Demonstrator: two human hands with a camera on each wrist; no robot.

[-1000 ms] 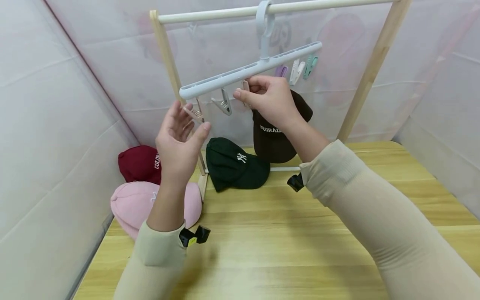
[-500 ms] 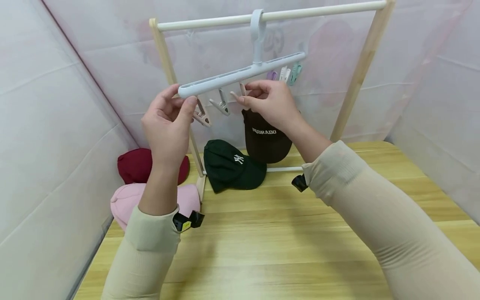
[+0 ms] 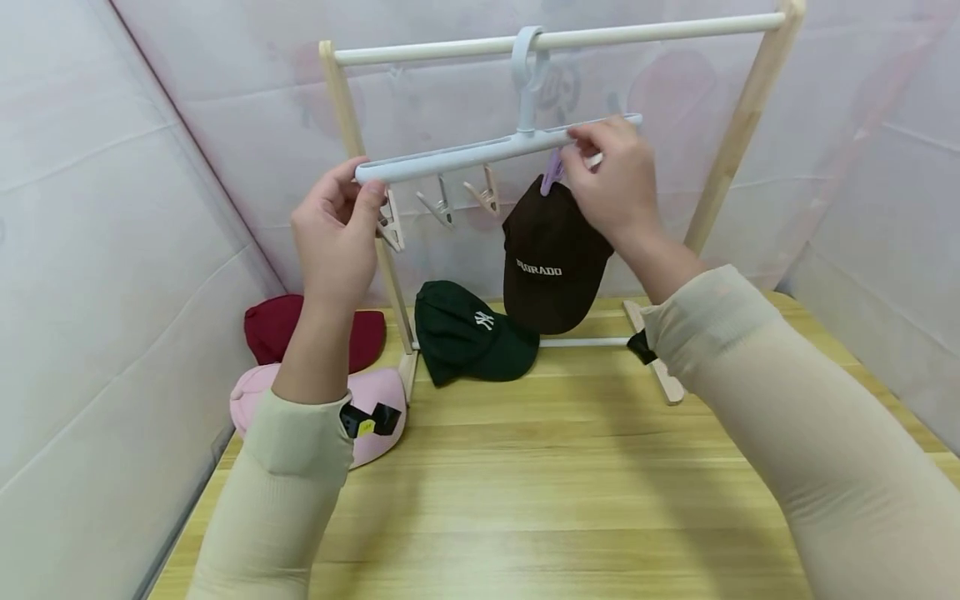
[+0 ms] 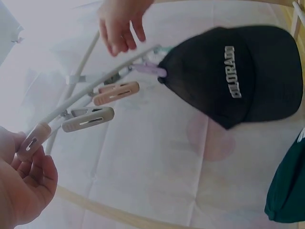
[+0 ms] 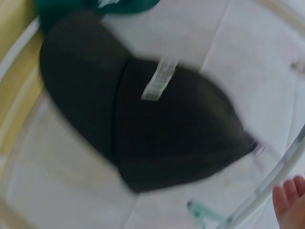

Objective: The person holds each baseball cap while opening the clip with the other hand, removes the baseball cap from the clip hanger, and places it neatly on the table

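At upper centre, the hanger (image 3: 480, 154) was gripped by the left hand (image 3: 337, 229) — the right hand's (image 3: 611, 179) grip couldn't be told — and a tilt could have shaken the brown cap (image 3: 551, 258) loose.

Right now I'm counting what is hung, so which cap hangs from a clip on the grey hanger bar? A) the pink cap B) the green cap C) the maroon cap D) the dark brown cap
D: the dark brown cap dangles from the purple clip under the hanger bar, while the green cap, pink cap and maroon cap lie on the table.
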